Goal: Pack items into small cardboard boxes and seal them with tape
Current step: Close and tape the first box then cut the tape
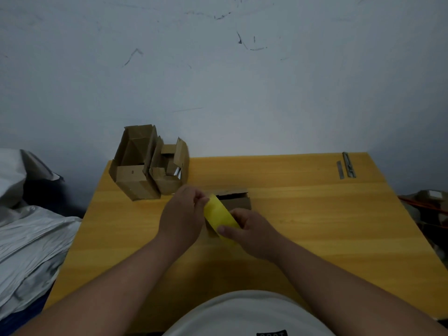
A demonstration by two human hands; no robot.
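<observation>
My left hand pinches the far end of a strip of yellow tape, fingers curled on its upper edge; my right hand grips the near end, thumb pressed across the tape, and whether a roll sits inside that grip I cannot tell; the strip runs slantwise between the two hands, just above the middle of the yellow wooden table. Right behind the tape lies a small brown cardboard box, its top showing a dark gap, partly hidden by my hands; at the table's far left corner stand two open brown cardboard boxes, touching one another, flaps up, the smaller one showing something shiny inside. Thin grey metal strips lie at the far right corner; crumpled grey plastic sheeting sits off the table's left side.
</observation>
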